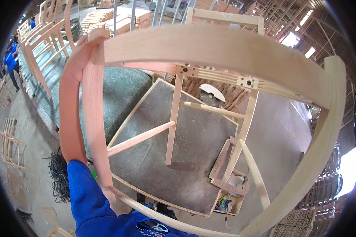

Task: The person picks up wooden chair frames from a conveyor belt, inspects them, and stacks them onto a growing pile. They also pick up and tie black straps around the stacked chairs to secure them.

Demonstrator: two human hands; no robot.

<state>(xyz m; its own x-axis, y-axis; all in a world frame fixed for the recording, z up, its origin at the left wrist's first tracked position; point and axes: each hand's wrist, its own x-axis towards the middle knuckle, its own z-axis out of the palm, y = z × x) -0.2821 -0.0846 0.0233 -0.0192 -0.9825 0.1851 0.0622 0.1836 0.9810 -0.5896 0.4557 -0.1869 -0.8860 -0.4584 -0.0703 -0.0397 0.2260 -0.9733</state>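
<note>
A bare, pale wooden chair frame [217, 44] fills most of the view, held up close in front of me. Its wide curved rail runs across the top. Several legs and round stretchers reach down inside the outline, and two joint blocks with dark bolt heads show on an inner rail. My left hand [80, 49], at the end of a blue sleeve, wraps round the frame's upper left corner, its fingers partly hidden by the wood. No part of my right hand shows.
Below the frame is a dark, wood-edged worktable [146, 138]. A wooden box [237, 201] with a small power tool hangs at its near right edge. A half-white round disc [211, 94] lies beyond. Chair frames [47, 43] stand on a green surface at left; black strips [59, 177] hang below.
</note>
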